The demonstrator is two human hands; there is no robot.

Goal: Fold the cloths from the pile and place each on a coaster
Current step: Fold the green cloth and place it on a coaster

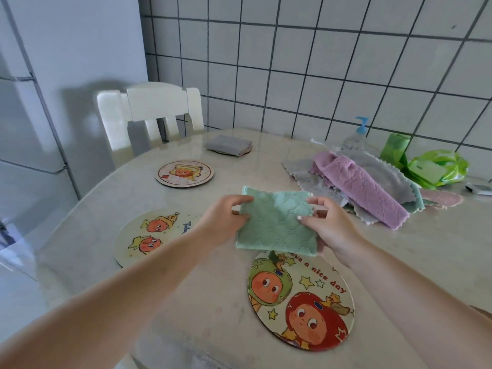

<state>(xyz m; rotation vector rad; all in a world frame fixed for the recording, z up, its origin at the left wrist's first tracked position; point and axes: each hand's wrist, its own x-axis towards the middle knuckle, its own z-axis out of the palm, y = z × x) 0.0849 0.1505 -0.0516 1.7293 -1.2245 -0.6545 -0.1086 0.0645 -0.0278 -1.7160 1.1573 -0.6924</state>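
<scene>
- Head view: both hands hold a green cloth (275, 222) in the air above the table (399, 262), just beyond the near coaster (300, 302).
- The left hand (223, 222) pinches the cloth's left edge, thumb on top and fingers curled under; the right hand (330, 227) pinches the right edge the same way. Both are closed on fabric, not spread.
- The cloth looks already folded to a rough square, with a scalloped edge on the right side and a doubled edge at the bottom.
- My read of its handling: light, soft, limp terry-like fabric, not slippery and not fragile. It will sag wherever it is unsupported, so holding two opposite edges or corners keeps the fold together; a one-handed grip at the middle would likely let the layers slide apart.
- The pile (367, 187) of purple and grey cloths lies to the right, near the wall, well apart from the hands.
- A grey cloth (229, 145) sits folded on the far coaster; its coaster barely shows beneath it.
- Two coasters are bare: a small one (185, 173) and a left one (149, 235), partly hidden by the left arm.
- A chair (149, 113) stands behind the table; a pump bottle (358, 134) and green bag (436, 166) stand by the tiled wall.
</scene>
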